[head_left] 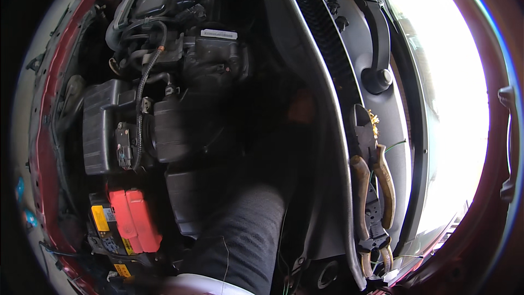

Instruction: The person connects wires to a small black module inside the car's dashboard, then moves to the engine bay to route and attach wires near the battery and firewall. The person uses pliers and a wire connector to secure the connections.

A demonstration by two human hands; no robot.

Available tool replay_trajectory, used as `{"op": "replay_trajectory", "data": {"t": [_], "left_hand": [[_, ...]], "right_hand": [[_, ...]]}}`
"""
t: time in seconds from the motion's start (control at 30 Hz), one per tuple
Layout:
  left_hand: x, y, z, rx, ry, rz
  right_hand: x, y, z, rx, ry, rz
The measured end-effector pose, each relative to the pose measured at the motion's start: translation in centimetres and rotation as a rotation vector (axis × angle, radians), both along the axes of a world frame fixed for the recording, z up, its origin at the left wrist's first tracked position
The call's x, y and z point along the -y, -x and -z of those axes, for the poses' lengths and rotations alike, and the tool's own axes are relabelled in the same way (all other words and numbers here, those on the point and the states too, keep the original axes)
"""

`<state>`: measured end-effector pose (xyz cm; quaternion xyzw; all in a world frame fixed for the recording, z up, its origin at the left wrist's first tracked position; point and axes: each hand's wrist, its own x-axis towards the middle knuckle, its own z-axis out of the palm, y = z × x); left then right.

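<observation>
Head view: an open car engine bay, with one arm in a dark grey wrinkled fabric sleeve (240, 232) reaching up into the shadow at its middle.
Work under way: judging by the arm's depth, something in that dark gap is being handled; no finished result is visible, and what is left cannot be told.
Parts in place: the black boxy plastic housing (188, 125) and the red plastic battery cover (134, 218) both look seated, so nothing reads as removed here.
Left hand: the arm enters left of centre, so it is probably the left hand (301, 107), a dim reddish-brown patch beyond the sleeve.
Fingers: lost in shadow; whether they are spread, curled or gripping something, I cannot tell.
Right hand: outside the picture.
Thing at the fingertips: hidden in the dark; its exact place and any contact cannot be made out.
Nearest part: the housing sits to the left of the fingers and slightly lower; touching or apart, unclear.
Battery side: the red cover lies well apart from the fingers, down to their left.
Tools: long-nosed pliers with tan curved grips (386, 186) and a black flat perforated wire stripper (374, 213) lie to the right of the fingers and lower, beyond the silvery panel edge (335, 109).
Scraps: small yellow bits (374, 123) rest right of the fingers, by the pliers' head.
</observation>
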<state>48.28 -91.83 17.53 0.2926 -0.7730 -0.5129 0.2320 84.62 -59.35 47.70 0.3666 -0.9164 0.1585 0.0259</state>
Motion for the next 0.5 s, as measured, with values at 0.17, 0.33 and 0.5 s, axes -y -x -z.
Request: {"op": "replay_trajectory", "data": {"t": [0.17, 0.33, 0.5], "left_hand": [[2.5, 0.1, 0.0, -0.075, -0.103, 0.068], [4.8, -1.0, 0.0, -0.144, -0.224, 0.191], [4.7, -1.6, 0.7, -0.158, -0.258, 0.213]], "right_hand": [[-0.3, -0.4, -0.1, -0.002, -0.001, 0.047], [-0.4, -0.2, 0.3, -0.007, 0.051, 0.037], [-0.5, 0.0, 0.0, 0.008, 0.017, 0.024]]}}
